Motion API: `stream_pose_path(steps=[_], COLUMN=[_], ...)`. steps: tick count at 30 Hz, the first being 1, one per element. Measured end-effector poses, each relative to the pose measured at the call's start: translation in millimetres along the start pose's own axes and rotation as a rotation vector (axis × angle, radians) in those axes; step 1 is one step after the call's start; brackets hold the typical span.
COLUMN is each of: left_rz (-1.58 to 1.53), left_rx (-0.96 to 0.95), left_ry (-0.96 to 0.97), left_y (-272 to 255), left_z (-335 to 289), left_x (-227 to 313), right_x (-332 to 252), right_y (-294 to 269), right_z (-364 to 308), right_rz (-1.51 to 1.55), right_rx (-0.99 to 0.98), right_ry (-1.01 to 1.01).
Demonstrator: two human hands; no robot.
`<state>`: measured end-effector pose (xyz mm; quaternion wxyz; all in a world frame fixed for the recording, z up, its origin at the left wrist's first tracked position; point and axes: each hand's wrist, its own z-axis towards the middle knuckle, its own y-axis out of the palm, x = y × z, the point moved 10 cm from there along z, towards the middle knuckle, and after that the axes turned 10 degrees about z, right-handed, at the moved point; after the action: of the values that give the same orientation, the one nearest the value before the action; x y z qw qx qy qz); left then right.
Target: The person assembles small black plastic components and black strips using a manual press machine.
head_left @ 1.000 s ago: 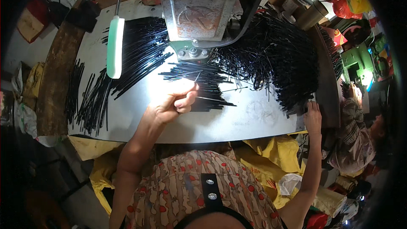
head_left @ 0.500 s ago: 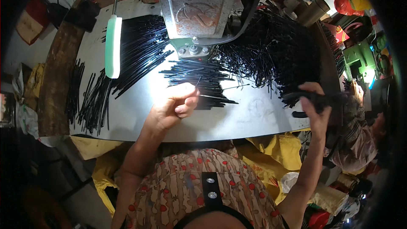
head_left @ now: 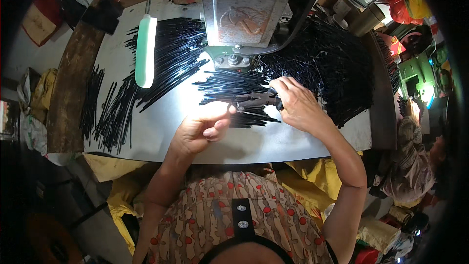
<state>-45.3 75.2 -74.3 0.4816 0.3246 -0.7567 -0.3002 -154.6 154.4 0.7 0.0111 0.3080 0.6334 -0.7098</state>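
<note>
My left hand (head_left: 200, 126) is closed in a pinch over the white tabletop (head_left: 161, 139). What sits between its fingertips is too small to make out. My right hand (head_left: 299, 103) is wrapped round the dark handles of a pair of pliers (head_left: 255, 101), whose jaws point left and meet my left fingertips. Beneath the pliers, thin black rods (head_left: 222, 85) lie roughly crosswise in a loose pile. Just beyond them stands the metal machine head (head_left: 246, 17), with bolts along its lower block.
A green and white lamp (head_left: 145, 53) hangs left of the machine. Black rods (head_left: 168, 51) fan out behind it, and a large tangled heap of rods (head_left: 337, 63) fills the right side. A curved wooden edge (head_left: 71, 83) bounds the left. Another person's hand (head_left: 415, 111) shows far right.
My right hand has swung left from the heap's near edge, bringing the pliers to my left fingertips. My left hand stays in about the same place, still pinched. The view has shifted slightly.
</note>
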Motion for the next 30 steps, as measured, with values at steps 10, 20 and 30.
stream_pose_path(steps=[10, 20, 30], left_rz=[0.018, 0.025, 0.254], left_rx=[-0.006, -0.001, 0.041], left_ry=[0.001, 0.035, 0.233], left_y=[-5.0, -0.3, 10.0], left_z=[1.0, 1.3, -7.7], left_x=[-2.1, -2.7, 28.6], right_x=[-18.7, -21.1, -30.1], right_y=[-10.2, -16.4, -24.4], right_z=[1.3, -6.1, 9.3], right_rz=[-0.06, -0.087, -0.079], right_rx=[0.118, 0.176, 0.13], right_ry=[-0.158, -0.182, -0.227])
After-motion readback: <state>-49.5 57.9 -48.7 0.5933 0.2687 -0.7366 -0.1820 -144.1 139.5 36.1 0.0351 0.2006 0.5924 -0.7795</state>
